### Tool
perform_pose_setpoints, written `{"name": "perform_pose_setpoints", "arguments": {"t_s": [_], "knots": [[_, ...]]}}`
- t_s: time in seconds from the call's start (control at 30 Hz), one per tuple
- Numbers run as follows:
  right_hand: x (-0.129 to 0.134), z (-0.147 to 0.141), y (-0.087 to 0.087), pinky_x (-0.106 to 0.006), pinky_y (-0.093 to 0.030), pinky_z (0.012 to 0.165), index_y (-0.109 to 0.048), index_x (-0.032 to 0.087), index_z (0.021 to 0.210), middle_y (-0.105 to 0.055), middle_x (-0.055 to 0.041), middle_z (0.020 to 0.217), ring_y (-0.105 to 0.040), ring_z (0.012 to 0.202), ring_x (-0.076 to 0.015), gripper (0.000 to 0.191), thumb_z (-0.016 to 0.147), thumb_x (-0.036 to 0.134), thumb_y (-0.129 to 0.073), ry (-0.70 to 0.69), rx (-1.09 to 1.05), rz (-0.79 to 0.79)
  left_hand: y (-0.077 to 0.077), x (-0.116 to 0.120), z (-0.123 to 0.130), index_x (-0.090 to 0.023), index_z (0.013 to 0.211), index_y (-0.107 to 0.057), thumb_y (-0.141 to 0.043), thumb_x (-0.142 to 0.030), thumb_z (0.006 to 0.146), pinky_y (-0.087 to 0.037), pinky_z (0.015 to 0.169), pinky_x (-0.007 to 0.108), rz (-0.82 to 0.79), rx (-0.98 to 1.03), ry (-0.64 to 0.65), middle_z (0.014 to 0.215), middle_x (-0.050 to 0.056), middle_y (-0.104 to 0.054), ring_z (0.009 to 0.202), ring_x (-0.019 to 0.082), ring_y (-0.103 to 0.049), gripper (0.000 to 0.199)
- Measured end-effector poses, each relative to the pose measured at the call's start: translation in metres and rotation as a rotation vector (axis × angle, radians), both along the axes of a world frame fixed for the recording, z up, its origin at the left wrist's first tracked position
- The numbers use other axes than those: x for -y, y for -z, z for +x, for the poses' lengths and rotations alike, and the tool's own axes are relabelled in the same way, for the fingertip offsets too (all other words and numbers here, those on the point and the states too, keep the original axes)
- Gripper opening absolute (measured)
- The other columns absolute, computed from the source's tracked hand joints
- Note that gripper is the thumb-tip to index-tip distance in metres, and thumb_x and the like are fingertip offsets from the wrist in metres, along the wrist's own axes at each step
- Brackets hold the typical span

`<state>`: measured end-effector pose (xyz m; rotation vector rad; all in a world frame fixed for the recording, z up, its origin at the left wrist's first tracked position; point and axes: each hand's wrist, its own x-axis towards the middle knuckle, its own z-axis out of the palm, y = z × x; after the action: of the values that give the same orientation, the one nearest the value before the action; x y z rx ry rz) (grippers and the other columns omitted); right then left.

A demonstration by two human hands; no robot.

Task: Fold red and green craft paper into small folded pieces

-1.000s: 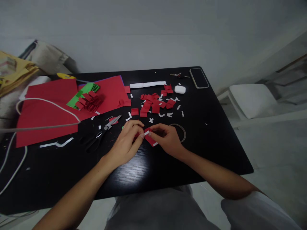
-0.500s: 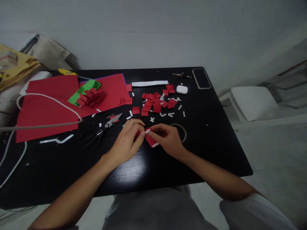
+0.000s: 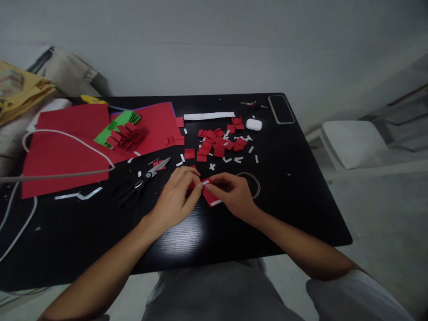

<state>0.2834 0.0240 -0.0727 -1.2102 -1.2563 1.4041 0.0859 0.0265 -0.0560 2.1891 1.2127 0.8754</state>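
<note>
Between my hands is a small red paper piece with a white tape strip along its lower edge and another on its upper edge. My right hand pinches the paper from the right, thumb on top. The thumb and fingertips of my left hand are closed at the left end of the upper strip; the exact grip is partly hidden. A ring-shaped tape roll lies behind my right hand. Black-handled scissors rest left of my left hand.
Beyond my hands lie folded red paper pieces among white scraps. Large red sheets, green paper, a yellow cutter and a white cable are left. An earbud case, keys and a phone sit back right.
Both hands stay almost in place on the red paper piece. The paper and the left fingertips have shifted only very slightly; the other objects have not moved.
</note>
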Motion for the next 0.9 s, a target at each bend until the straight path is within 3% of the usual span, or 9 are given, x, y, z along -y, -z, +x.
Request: {"name": "perform_pose_setpoints", "arguments": {"t_s": [0.9], "knots": [[0.004, -0.0009, 0.0028, -0.034, -0.066, 0.081, -0.082, 0.024, 0.094, -0.084, -0.0023, 0.092, -0.08, 0.085, -0.0205, 0.015, 0.084, 0.035, -0.084, 0.003, 0.012, 0.091, -0.0038, 0.0007, 0.0035, -0.021, 0.091, -0.063, -0.063, -0.02, 0.1, -0.051, 0.091, 0.037, 0.094, 0.038, -0.064, 0.102, 0.006, -0.068, 0.099, 0.021, -0.065, 0.009]]}}
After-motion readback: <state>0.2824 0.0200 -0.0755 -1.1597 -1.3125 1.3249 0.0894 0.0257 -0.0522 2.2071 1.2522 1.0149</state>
